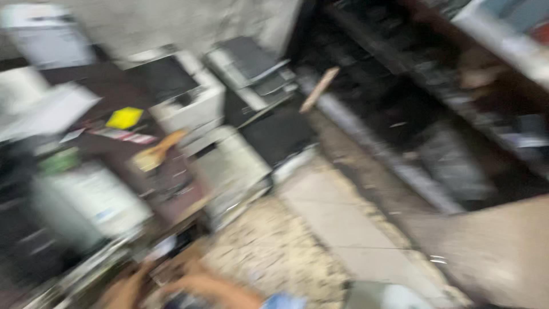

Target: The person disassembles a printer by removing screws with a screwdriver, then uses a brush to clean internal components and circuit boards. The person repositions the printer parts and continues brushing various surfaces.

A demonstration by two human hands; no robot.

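The whole view is heavily motion-blurred. My left hand (123, 292) sits at the bottom left edge. My right hand (197, 281) is beside it, reaching in from a light-blue sleeve (280, 301). Both hands are close around a small dark and pale object (168, 254) at the corner of a dark table (108, 86). The blur hides the fingers, so I cannot tell whether either hand grips it.
Several white and grey printers (189, 97) stand stacked on the floor beyond the table. A yellow note (124, 118), a wooden-handled tool (157, 151) and a white canister (91, 197) lie on the table. Dark shelving (434, 114) runs along the right above a pale tiled floor (320, 229).
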